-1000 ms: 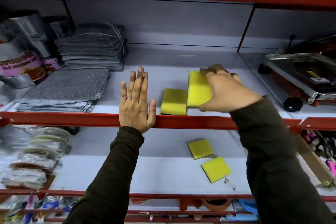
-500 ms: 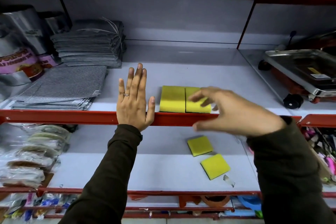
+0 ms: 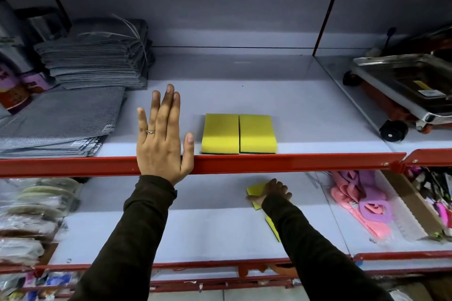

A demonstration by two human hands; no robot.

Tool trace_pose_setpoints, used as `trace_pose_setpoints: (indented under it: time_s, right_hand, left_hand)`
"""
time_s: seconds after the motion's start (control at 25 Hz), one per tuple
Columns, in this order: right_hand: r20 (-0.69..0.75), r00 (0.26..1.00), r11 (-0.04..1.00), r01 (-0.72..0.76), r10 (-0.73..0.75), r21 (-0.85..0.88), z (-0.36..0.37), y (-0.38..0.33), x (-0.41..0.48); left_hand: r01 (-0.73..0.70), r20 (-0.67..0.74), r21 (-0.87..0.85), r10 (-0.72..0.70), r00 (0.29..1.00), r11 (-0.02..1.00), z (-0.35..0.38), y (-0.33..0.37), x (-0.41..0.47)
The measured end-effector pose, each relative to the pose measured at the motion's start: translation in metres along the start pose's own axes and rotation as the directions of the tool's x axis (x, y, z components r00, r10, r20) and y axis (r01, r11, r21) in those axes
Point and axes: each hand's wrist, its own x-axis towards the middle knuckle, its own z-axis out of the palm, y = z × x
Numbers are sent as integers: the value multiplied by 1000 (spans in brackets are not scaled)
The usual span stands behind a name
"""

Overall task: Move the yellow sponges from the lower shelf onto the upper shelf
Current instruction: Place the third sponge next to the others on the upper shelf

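- At far left on the upper shelf (image 3: 281, 95) stand silvery foil rolls with purple labels (image 3: 12, 90), partly cut off by the frame edge.
- Beside them a tall stack of folded grey cloths (image 3: 97, 61) sits toward the back, and a flatter pile of grey mesh cloths (image 3: 56, 122) lies in front of it, reaching the shelf's front edge.
- On the lower shelf (image 3: 195, 234), at far left, lie clear-wrapped packs (image 3: 27, 217); what they hold is too blurred to tell.
- The left hand (image 3: 162, 142) is open and flat, fingers straight and close together, thumb spread to the side. Its palm rests on the red front rail (image 3: 293, 164) of the upper shelf and its fingers lie on the shelf surface. It holds nothing. A ring shows on one finger.
- Just right of that hand, two yellow sponges (image 3: 238, 133) lie flat, side by side and touching, at the front edge of the upper shelf, with a dark green layer showing beneath.
- The right hand (image 3: 274, 190) reaches deep onto the lower shelf, fingers curled over a yellow sponge (image 3: 255, 190); a closed grip cannot be told, only that the fingers and thumb are on it.
- Another yellow sponge (image 3: 272, 226) lies nearer the front, mostly hidden by the dark right sleeve (image 3: 318, 247).
- Further right, pink and purple plastic items (image 3: 362, 203) lie on the lower shelf.
- At far right on the upper level sits a steel-topped scale on black feet (image 3: 401, 85).
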Motion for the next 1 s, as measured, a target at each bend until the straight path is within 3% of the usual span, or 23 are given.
trace_pose_setpoints:
  time_s: [0.2,0.32,0.4,0.48,0.56,0.6,0.76,0.88,1.0]
  right_hand:
    - [-28,999,996,32,-35,-79,7,-4,-2]
    - [122,958,947,277,-259,-163,-8,-23,-45]
    - [237,844,843,520,-481,-139,-31,-29,-93]
    - [336,677,715,699,-655,-15,-71,-25,-148]
    - [367,548,617,781,-752,96,-123,-15,-202]
    - [336,522,583,805,-784,109,-148,-10,-222]
    - [-21,582,582,810,-813,-70,-215,4,-240]
    - [-254,660,706,672,-707,-221,-237,0,-203]
    - [-335,743,815,528,-579,-237,-245,-2,-165]
  left_hand:
    - [-6,-5,-8,6,1000,1000,1,0,0]
    - [3,2,1,-3,1000,1000,-1,0,1]
    - [5,16,6,-5,1000,1000,-2,0,1]
    - [2,25,8,-3,1000,1000,-3,1,1]
    - [8,33,7,-8,999,1000,-4,2,1]
    - [10,36,4,-11,999,1000,-4,2,1]
    - [19,51,-1,-19,999,1000,-5,2,1]
    - [19,53,-9,-19,998,1000,-5,2,1]
    - [17,50,-13,-16,999,1000,-5,2,1]
